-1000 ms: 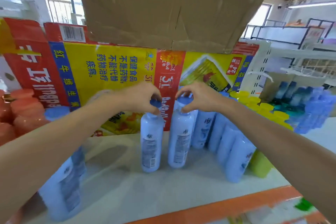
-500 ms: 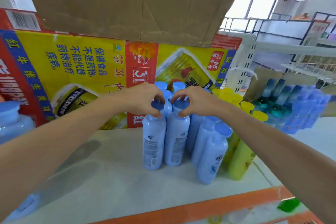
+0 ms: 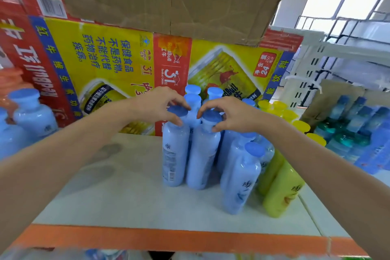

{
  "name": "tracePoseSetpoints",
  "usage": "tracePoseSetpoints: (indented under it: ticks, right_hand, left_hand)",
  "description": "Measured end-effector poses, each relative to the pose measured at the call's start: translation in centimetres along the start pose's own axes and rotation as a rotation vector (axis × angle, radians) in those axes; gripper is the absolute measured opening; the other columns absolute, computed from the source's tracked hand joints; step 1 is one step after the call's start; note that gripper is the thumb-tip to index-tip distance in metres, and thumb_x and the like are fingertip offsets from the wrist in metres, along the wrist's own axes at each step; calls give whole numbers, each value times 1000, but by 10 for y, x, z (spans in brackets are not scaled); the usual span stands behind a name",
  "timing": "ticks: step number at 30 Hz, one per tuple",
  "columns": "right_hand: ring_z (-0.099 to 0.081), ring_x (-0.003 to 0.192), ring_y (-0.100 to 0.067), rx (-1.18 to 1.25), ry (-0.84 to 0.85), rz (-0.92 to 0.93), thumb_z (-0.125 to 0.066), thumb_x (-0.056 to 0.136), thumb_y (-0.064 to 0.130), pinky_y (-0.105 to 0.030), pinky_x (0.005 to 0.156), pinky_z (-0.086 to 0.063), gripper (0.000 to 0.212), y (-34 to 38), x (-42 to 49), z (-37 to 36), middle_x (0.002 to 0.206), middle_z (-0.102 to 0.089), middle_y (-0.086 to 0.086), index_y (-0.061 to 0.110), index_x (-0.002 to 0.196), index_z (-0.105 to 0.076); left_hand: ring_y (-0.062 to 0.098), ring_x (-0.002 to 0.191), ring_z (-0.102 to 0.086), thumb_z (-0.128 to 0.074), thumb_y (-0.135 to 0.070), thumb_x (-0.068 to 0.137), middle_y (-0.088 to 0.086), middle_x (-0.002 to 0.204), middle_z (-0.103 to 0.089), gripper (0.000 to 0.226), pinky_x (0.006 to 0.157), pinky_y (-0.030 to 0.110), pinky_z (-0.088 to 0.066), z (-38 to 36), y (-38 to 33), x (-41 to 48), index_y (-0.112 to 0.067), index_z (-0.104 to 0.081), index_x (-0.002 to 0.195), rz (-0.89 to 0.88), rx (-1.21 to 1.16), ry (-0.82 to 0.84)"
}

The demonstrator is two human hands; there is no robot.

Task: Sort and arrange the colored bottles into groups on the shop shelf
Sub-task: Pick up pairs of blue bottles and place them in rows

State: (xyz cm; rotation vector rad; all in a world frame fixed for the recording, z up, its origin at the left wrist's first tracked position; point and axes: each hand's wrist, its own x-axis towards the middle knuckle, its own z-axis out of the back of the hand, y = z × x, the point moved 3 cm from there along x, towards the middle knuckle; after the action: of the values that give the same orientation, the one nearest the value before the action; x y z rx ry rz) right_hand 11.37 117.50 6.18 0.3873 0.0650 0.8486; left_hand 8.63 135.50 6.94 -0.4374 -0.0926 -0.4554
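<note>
Two blue bottles stand upright and touching on the white shelf (image 3: pixel 126 196); the left hand (image 3: pixel 157 104) pinches the cap of the left bottle (image 3: pixel 175 154), the right hand (image 3: pixel 229 115) the cap of the right bottle (image 3: pixel 203 154). Gripping by the caps appears meant to steer both bases flush against the blue group (image 3: pixel 242 167) just beyond the right hand. Yellow bottles (image 3: pixel 282 192) stand further right, kept as their own block. Behind the hands a printed carton (image 3: pixel 109 63) acts as a backstop.

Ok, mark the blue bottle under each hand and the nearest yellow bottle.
Blue bottle under left hand (image 3: pixel 174 160), head view, on its body.
Blue bottle under right hand (image 3: pixel 203 158), head view, on its body.
Nearest yellow bottle (image 3: pixel 281 194), head view, on its side.
</note>
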Motion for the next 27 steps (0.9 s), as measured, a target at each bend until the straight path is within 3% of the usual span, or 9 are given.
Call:
tracePoseSetpoints:
  ticks: [2,4,9,12,14,17,19,23,27]
  right_hand:
    - [-46,79,9,-17,34,38,-70,74,6,-9,62,-33,38,3,-1,2,94,-54,13,33,98,-57]
    - [-44,81,15,-21,59,67,-69,74,3,-5,62,-33,38,4,-3,3,95,-54,16,30,98,-58]
    - [-48,94,-6,10,91,68,-63,74,-1,-9,67,-32,40,-4,-6,4,104,-56,15,31,97,-58]
    - [-47,89,10,5,78,33,-70,79,19,-5,71,-34,32,2,-7,4,105,-55,17,28,107,-58]
    - [-53,90,0,-122,25,-55,-67,79,45,-18,74,-42,41,3,-7,3,106,-59,8,27,113,-55]
    - [-45,62,-8,-313,-84,-206,-58,79,59,-28,54,-33,44,6,-9,-1,71,-50,4,22,103,-53]
    - [-40,58,-8,-284,-107,-215,-60,80,56,-29,53,-31,42,9,-8,-2,63,-41,6,19,100,-55]
    - [-52,78,-15,-257,-28,-150,-62,81,48,-36,71,-43,41,8,-6,2,97,-59,-2,24,114,-57]
    - [-42,74,0,-226,60,-62,-64,83,36,-23,66,-33,34,5,-4,5,110,-57,2,30,116,-56]
  left_hand:
    - [6,86,-51,-76,-20,72,-8,98,-57,39,74,5,-37,1,-1,-2,-22,-65,110,-5,-3,12]
    - [4,91,-56,-75,-15,73,-8,105,-62,39,78,9,-43,2,0,-3,-24,-65,110,0,-43,53]
    - [-2,100,-57,-70,-1,75,-7,114,-64,43,92,15,-43,4,0,-7,-27,-63,110,7,-168,126]
    - [-8,93,-56,-72,-9,76,-13,109,-60,42,80,8,-45,4,-3,-5,-30,-60,111,1,-112,117]
    - [-1,93,-54,-74,-23,75,-14,104,-54,42,68,5,-42,3,-5,-3,-24,-60,115,46,-26,74]
    - [8,83,-53,-73,-40,72,-11,90,-55,43,62,12,-35,1,-6,0,-18,-63,108,84,135,-32]
    - [5,71,-50,-73,-41,71,-6,88,-61,41,58,12,-33,2,-6,0,-16,-66,103,60,167,-68]
    - [5,76,-51,-73,-32,74,-7,94,-61,38,63,4,-37,2,-8,0,-17,-66,109,-6,99,-23]
    - [4,93,-55,-72,-20,76,-13,99,-60,36,73,6,-43,3,-8,1,-22,-64,112,-45,0,73]
